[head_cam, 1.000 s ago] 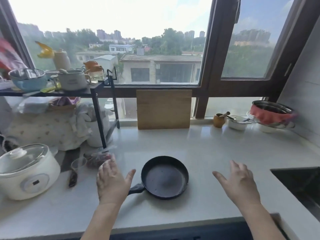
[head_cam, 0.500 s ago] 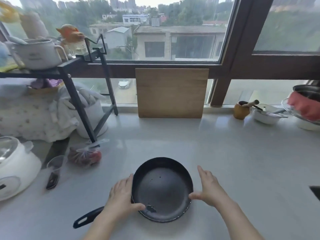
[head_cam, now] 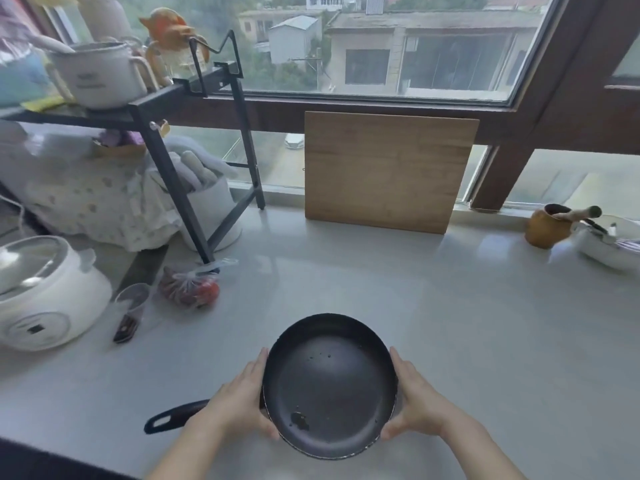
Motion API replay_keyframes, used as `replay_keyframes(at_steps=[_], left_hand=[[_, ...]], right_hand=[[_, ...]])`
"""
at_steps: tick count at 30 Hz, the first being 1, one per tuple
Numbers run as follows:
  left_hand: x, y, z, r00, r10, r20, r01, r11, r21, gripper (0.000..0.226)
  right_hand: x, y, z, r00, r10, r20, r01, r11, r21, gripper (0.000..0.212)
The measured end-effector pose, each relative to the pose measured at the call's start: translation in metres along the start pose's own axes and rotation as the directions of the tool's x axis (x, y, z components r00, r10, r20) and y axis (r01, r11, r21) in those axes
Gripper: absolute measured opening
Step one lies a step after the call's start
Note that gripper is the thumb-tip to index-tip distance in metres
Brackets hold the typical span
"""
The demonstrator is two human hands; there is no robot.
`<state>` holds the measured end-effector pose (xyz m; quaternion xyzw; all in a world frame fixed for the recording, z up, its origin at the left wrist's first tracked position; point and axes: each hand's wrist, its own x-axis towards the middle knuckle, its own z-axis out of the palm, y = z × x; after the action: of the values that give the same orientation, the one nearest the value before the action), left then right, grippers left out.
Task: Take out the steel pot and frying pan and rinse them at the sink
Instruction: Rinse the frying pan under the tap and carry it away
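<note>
Head view: a black pan [head_cam: 329, 386] sits low in the middle of the frame, over the pale counter [head_cam: 485, 323], gripped by the rim from both sides. The left hand [head_cam: 239, 407] cups the pan's left edge, fingers curled along the outside wall and thumb near the lower rim. The right hand [head_cam: 415, 407] does the same on the right edge — fingers up along the wall, thumb tucked under the near rim. Both hands are half closed around the pan. Whether the pan is lifted or resting on the counter cannot be told. Its handle [head_cam: 173, 415] points left and toward the person, passing behind the left hand. Small specks and a dark stain mark the inside of the pan near its front.

Behind it, a board [head_cam: 388, 171] leans upright against the window [head_cam: 381, 46]. To the left stands a black rack [head_cam: 194, 140] with a white mug [head_cam: 100, 76] on top, and a white cooker [head_cam: 45, 299] sits at the far left edge. A bag [head_cam: 190, 285] of red items lies by the rack's foot — just beside a small cup [head_cam: 133, 299]. The steel pot is not in view.
</note>
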<state>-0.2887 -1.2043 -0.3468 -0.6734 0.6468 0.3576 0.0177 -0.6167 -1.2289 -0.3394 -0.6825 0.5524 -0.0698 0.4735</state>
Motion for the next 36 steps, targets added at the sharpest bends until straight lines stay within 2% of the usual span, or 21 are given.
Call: replay_keyframes(at_steps=[5, 8, 13, 16, 20, 23, 27, 33, 36], left_hand=[[-0.002, 0.008, -0.004, 0.998, 0.052, 0.033, -0.048, 0.991, -0.127, 0.130], [-0.007, 0.013, -0.002, 0.997, 0.079, 0.028, -0.074, 0.987, -0.143, 0.128], [-0.004, 0.037, -0.013, 0.990, 0.139, 0.027, -0.133, 0.978, -0.160, 0.127], [0.014, 0.064, -0.028, 0.977, 0.206, 0.054, -0.194, 0.966, -0.170, 0.124], [0.052, 0.116, -0.039, 0.930, 0.346, 0.125, -0.329, 0.935, -0.133, 0.121], [0.078, 0.171, -0.037, 0.860, 0.468, 0.204, -0.464, 0.883, -0.068, 0.120], [0.102, 0.259, -0.013, 0.719, 0.607, 0.337, -0.646, 0.763, 0.006, 0.119], [0.088, 0.405, 0.059, 0.450, 0.720, 0.528, -0.854, 0.520, 0.017, 0.121], [0.067, 0.468, 0.107, 0.322, 0.740, 0.590, -0.917, 0.399, 0.001, 0.120]], right_hand=[[0.000, 0.001, -0.003, 0.998, -0.062, 0.003, 0.062, 0.997, 0.046, 0.113], [-0.001, 0.005, -0.006, 0.995, -0.097, 0.003, 0.097, 0.994, 0.057, 0.116], [-0.022, 0.012, -0.029, 0.991, -0.122, -0.055, 0.128, 0.983, 0.135, 0.111], [-0.033, 0.017, -0.053, 0.985, -0.106, -0.133, 0.129, 0.976, 0.178, 0.111], [-0.060, 0.036, -0.082, 0.968, 0.004, -0.251, 0.058, 0.970, 0.237, 0.114], [-0.095, 0.060, -0.096, 0.926, 0.112, -0.361, 0.002, 0.954, 0.300, 0.115], [-0.162, 0.093, -0.101, 0.814, 0.296, -0.500, -0.098, 0.918, 0.384, 0.119], [-0.285, 0.141, -0.091, 0.548, 0.559, -0.622, -0.268, 0.822, 0.502, 0.144], [-0.346, 0.163, -0.083, 0.418, 0.640, -0.645, -0.299, 0.767, 0.568, 0.147]])
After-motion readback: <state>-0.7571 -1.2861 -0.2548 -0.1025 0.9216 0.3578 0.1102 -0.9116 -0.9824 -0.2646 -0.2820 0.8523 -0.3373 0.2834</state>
